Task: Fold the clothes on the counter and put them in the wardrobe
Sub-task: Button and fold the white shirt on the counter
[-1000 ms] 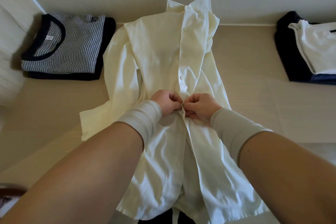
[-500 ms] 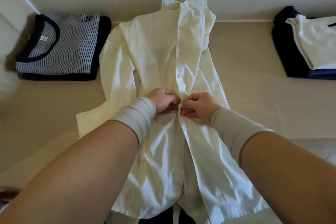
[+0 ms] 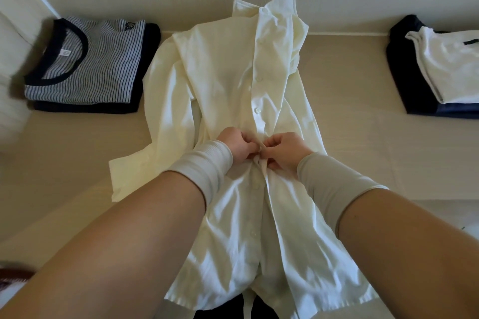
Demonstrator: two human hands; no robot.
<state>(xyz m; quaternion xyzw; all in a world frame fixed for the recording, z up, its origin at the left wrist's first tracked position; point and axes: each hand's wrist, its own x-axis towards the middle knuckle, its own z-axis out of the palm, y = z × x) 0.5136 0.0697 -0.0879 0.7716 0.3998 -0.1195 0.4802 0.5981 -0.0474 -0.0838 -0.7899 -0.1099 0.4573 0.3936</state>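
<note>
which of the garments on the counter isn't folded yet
The white shirt in the middle, spread out flat, both hands pinching its button placket. The striped tee at left and the white top at right lie folded on dark clothes.

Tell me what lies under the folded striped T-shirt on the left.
Under the grey-and-navy striped T-shirt lies a dark navy folded garment, its edges showing along the right and front. Most of it is covered, so its type cannot be told.

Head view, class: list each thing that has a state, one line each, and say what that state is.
white shirt: spread flat on the counter, collar far, unfolded, buttoned above the hands.
left hand: pinches the shirt's front edge.
right hand: pinches the opposite edge.
striped top: folded, on a dark folded garment.
white garment: loosely folded, on dark clothes.
</note>
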